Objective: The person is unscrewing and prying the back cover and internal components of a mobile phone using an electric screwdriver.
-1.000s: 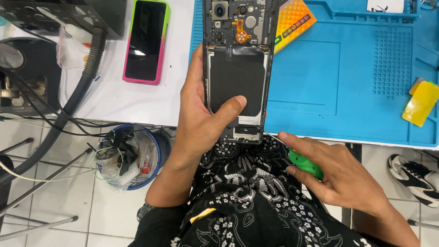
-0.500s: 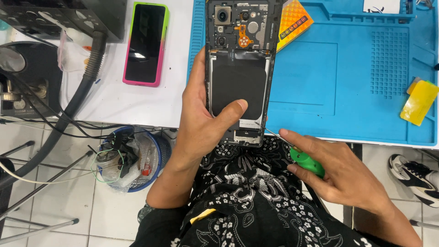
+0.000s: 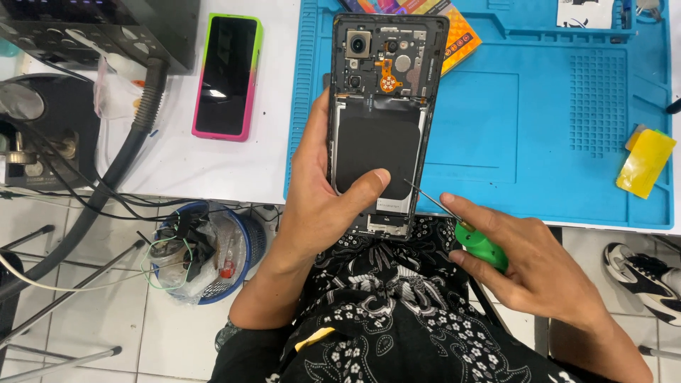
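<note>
The left hand (image 3: 319, 206) grips the opened phone (image 3: 383, 120) at centre frame, fingers wrapped behind it and thumb pressed on the dark battery; the phone sits lower in the frame than a moment ago, its camera end now fully in view over the blue mat (image 3: 553, 142); the right hand (image 3: 539, 269), at lower right, closes its fingers on the green-handled screwdriver (image 3: 468, 230), which has risen so its tip now reaches the phone's lower right edge; a pink-cased phone (image 3: 227, 74) lies at upper left.
</note>
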